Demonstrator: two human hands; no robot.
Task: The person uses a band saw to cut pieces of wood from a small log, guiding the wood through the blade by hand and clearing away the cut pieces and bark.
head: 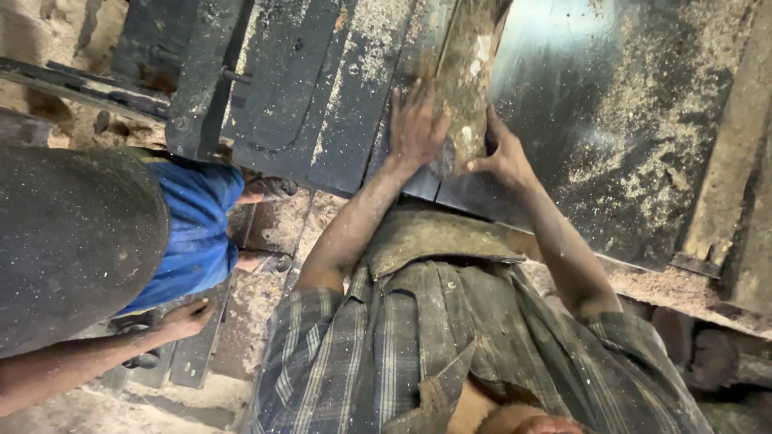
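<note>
A rough wooden plank (470, 60) lies lengthwise on a dark metal machine table (579, 104) dusted with sawdust. My left hand (416, 127) presses flat on the plank's near left side, fingers spread. At the plank's near end, my right hand (505, 153) grips its right edge, thumb against the wood. Both forearms reach up from my checked shirt (450, 354). A worn leather pad (434, 237) lies against my chest at the table's edge.
A co-worker in blue shorts (193, 233) stands at the left, one hand (186, 319) hanging low by a metal bar. Dark metal frame pieces (201, 72) run along the upper left. Sawdust covers the floor (265, 297) and the table's right side (667, 104).
</note>
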